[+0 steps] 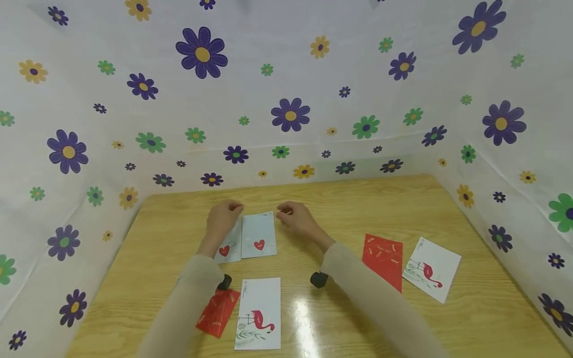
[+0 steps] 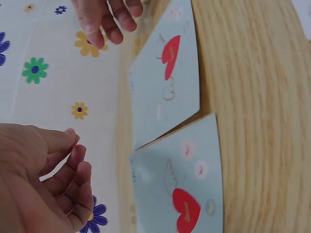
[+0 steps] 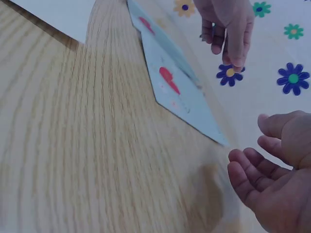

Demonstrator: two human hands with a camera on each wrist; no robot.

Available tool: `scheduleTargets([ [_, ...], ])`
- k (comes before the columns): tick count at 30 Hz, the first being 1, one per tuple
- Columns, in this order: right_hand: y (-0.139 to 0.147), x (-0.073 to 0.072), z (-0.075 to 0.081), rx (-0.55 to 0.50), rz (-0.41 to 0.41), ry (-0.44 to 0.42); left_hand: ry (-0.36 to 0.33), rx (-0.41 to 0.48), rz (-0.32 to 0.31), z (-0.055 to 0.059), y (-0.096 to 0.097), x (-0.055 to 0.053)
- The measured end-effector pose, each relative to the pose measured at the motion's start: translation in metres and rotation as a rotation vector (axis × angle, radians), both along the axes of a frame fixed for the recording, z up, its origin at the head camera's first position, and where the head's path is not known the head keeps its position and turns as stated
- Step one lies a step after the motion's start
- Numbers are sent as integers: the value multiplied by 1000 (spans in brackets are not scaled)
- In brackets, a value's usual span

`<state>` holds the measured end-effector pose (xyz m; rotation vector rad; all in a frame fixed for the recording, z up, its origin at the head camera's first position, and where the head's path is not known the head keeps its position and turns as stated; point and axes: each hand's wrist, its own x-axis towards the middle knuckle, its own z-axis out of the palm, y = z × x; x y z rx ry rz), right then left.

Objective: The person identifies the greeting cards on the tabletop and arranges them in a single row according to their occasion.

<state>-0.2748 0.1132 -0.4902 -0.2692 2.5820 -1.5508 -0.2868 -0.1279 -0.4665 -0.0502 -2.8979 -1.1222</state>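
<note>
Two light-blue cards with red hearts lie side by side on the wooden table, the right card (image 1: 258, 226) in full sight and the left card (image 1: 235, 238) partly behind my left hand (image 1: 224, 219). That hand hovers by the cards' far edge, thumb tip close to the index fingertip and nothing held, as the left wrist view shows. My right hand (image 1: 297, 219) is just beyond the right card's far right corner, fingers loosely bent and thumb apart, holding nothing. The left wrist view shows the right card's edge (image 2: 198, 87) raised slightly off the wood at the seam.
Nearer me, a white flamingo card (image 1: 258, 303) lies beside a red patterned card (image 1: 219, 311), partly under my left sleeve. To the right are another red card (image 1: 380, 256), partly covered by my right sleeve, and a second flamingo card (image 1: 436, 256). Flowered cloth walls (image 1: 250, 89) enclose the table.
</note>
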Motion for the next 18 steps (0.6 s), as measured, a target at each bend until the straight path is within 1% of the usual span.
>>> scheduleTargets([
  [5,14,11,9,-30,-30,42,35,-4,-36,14,-5,14],
  [10,26,25,17,-84,-15,66,56,19,-58,24,-8,30],
  [15,37,41,26,-97,-2,108,54,37,-90,34,-8,47],
  [18,42,52,29,-98,0,126,48,49,-117,37,-9,57],
])
